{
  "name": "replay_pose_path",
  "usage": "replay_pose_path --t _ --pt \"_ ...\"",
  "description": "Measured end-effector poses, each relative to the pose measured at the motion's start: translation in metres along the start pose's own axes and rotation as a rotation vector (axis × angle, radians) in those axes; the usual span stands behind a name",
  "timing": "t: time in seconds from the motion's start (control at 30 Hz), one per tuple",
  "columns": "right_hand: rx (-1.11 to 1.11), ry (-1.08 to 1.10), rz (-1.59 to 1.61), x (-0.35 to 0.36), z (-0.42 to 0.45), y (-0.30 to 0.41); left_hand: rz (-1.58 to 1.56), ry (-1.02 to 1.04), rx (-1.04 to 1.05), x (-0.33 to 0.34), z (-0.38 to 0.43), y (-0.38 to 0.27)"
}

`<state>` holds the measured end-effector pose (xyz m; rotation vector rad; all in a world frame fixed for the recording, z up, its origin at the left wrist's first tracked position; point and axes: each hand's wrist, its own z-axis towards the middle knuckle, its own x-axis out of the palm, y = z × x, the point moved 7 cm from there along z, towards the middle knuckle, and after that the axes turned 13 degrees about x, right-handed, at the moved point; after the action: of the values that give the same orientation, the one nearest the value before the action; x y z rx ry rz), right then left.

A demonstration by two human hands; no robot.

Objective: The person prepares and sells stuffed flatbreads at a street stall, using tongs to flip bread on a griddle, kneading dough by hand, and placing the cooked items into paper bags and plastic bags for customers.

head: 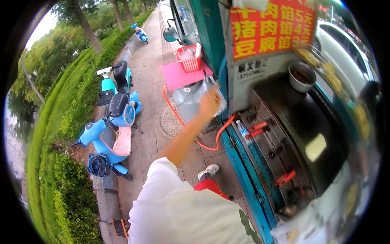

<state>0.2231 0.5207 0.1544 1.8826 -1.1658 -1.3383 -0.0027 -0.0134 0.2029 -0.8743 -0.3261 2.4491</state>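
Observation:
My left hand (210, 102) reaches out in front of me with its fingers curled on thin clear plastic bags (221, 105). The bags hang beside the stall's teal post, over a grey container (186, 105). My right hand is out of view. On my right, a pale flat piece of dough (316, 147) lies on a dark griddle (292, 122). A metal pot (302, 76) with dark contents stands at the griddle's far end. Below the griddle's near side are red-handled valves (257, 129) and a clear plastic bottle (242, 129).
A red plastic basket (189, 59) stands on a pink board (179, 76). An orange-red hose (211, 148) loops across the pavement. Yellowish flatbreads (332, 76) lie on a rack beyond the griddle. Blue scooters (114, 131) are parked by the hedge; a white car (342, 50) is beyond the stall.

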Motion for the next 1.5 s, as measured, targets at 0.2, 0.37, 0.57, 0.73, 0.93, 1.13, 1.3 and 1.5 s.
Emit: replay_pose_path --t 0.2,0.37,0.57,0.73,0.93,1.13,1.3,1.5 --pt "-0.003 0.003 -0.054 0.095 0.088 0.110 -0.234 0.159 -0.384 -0.031 0.187 0.322" --pt "0.082 -0.043 -0.099 0.139 0.125 0.166 -0.639 0.353 -0.620 0.048 0.209 0.429" --pt "0.126 -0.085 -0.146 0.164 0.135 0.211 -0.555 0.422 -0.423 0.076 0.224 0.425" --pt "0.103 -0.098 -0.181 0.174 0.126 0.233 -0.342 0.378 -0.151 0.034 0.235 0.413" --pt "0.031 -0.209 -0.183 0.164 0.086 0.236 -0.367 0.226 0.424 -0.077 0.260 0.209" --pt "-0.203 -0.044 -0.196 0.167 0.083 0.282 -0.615 0.643 0.624 -0.020 0.198 0.076" --pt "-0.034 -0.126 -0.184 0.134 0.025 0.224 -0.718 0.782 0.787 0.023 0.142 -0.042" --pt "0.221 -0.333 -0.254 0.109 -0.069 0.117 -0.787 0.864 1.007 0.082 0.009 -0.165"
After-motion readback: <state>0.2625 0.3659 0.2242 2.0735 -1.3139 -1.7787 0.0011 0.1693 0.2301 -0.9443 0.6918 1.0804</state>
